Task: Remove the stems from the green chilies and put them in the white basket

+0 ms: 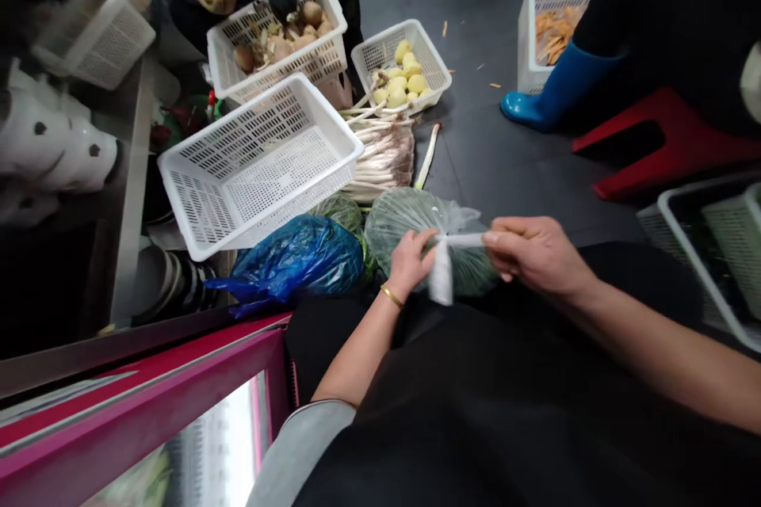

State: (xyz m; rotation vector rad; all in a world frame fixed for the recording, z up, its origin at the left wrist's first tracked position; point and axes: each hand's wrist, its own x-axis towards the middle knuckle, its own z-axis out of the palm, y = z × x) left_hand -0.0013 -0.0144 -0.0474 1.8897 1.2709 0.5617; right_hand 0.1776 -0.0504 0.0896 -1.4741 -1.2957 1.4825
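A clear plastic bag [395,214] full of something green sits on the floor just in front of me, its neck twisted into a white strip. My right hand [529,253] is closed on one end of that strip and holds it taut out to the right. My left hand [410,261] pinches the neck near the knot, and the other loose end hangs below it. Left of the bag lies a blue plastic bag [303,257]. Behind it is a bundle of scallions or leeks [384,154] with white stalks, partly wrapped in plastic.
A white crate [261,222] with nothing in it stands at left. Beyond are a crate of unpeeled potatoes [333,51], handled by a gloved co-worker, and a basket of peeled potatoes [443,83]. At right are a blue boot [559,95] and a red stool [671,127].
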